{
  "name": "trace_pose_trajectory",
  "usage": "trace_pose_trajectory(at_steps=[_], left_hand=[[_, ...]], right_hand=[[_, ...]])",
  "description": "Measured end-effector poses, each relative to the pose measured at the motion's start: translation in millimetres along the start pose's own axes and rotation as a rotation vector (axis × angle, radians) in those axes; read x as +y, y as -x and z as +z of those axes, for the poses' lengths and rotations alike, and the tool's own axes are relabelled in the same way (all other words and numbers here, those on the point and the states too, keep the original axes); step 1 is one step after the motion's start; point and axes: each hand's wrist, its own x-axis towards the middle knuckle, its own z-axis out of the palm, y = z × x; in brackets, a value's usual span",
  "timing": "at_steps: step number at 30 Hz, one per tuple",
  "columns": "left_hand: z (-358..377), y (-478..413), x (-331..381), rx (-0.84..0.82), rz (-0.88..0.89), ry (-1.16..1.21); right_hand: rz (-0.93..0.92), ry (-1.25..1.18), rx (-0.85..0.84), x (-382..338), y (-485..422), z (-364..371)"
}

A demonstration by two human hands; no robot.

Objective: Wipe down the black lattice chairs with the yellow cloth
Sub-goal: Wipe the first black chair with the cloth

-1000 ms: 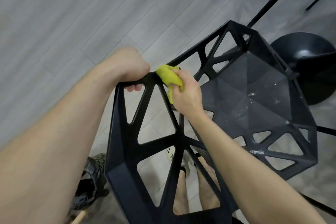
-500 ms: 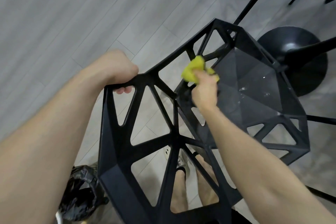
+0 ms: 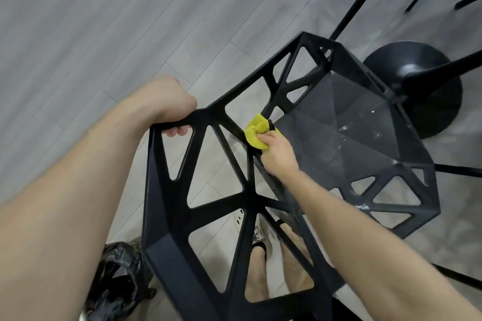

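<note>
Top rail of the black lattice chair (image 3: pixel 169 216) is gripped by the left hand (image 3: pixel 169 101). The bunched yellow cloth (image 3: pixel 257 131) is held by the right hand (image 3: pixel 279 154) against a backrest strut, at the seat's edge. A black bag (image 3: pixel 117 281) is noted beside the chair; contents hidden.

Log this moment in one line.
left hand: grips black lattice chair top rail | right hand: pinches yellow cloth against strut at seat edge | seat: white specks visible
</note>
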Motion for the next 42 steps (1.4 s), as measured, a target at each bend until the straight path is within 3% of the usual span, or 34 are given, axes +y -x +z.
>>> trace_pose_trajectory(at_steps=[3, 5, 9, 13, 17, 21, 26, 30, 33, 37, 42], left_hand=[[-1, -3, 0, 0.015, 0.003, -0.024], [1, -8, -1, 0.064, 0.02, -0.056], [7, -13, -4, 0.431, 0.12, -0.256], [37, 14, 18, 0.576, 0.297, -0.495], [131, 59, 80, 0.512, 0.412, -0.3], [277, 95, 155, 0.381, 0.491, -0.237], [440, 104, 251, 0.367, 0.467, -0.087], [521, 92, 312, 0.341, 0.34, -0.033], [553, 80, 316, 0.378, 0.265, -0.094], [566, 78, 293, 0.451, 0.319, -0.116], [597, 109, 200, 0.422, 0.331, -0.185]], right_hand=[[0.096, 0.041, -0.141, 19, -8, -66], [0.115, 0.012, -0.06, 28, 12, -100], [0.064, -0.019, 0.031, 44, 81, -149], [0.032, 0.055, 0.07, 81, 132, -183], [0.039, 0.071, 0.164, 123, 164, -214], [-0.009, 0.025, 0.2, 174, 173, -245], [-0.014, -0.107, 0.295, 237, 185, -278], [-0.006, -0.211, 0.365, 286, 201, -292], [-0.028, -0.239, 0.319, 311, 209, -296], [-0.056, -0.263, 0.285, 316, 220, -295], [-0.088, -0.27, 0.184, 297, 230, -273]])
